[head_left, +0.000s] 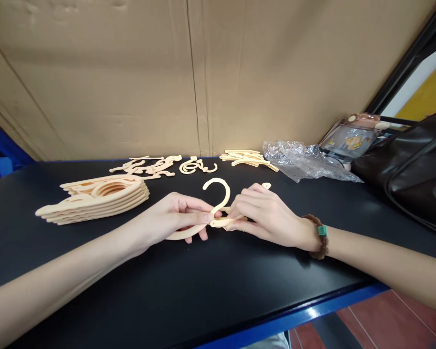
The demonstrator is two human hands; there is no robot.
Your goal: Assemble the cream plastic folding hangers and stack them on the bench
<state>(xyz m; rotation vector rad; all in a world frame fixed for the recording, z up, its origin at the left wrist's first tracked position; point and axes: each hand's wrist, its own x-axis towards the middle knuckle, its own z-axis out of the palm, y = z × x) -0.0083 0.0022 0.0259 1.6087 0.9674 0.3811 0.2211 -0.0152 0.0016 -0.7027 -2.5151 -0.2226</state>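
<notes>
Between my hands, above the black table, is a cream plastic hanger hook [223, 190] with its curl pointing up. My left hand [179, 218] pinches the lower end of the hook between thumb and fingers; a curved cream hanger piece [181, 235] runs beneath that palm. My right hand [263, 213] is closed around a cream hanger arm [221, 222], whose near end meets the hook at my left fingertips. The arm's other end [266, 185] sticks out above the right knuckles. My fingers hide most of the joint.
A stack of cream hangers [94, 198] lies at left. Loose hanger arms [148, 167], several hooks [196, 166] and more straight pieces [247, 159] lie along the back. Crumpled clear plastic [305, 157], a clear printed pouch [352, 140] and a dark leather bag [414, 165] occupy the right.
</notes>
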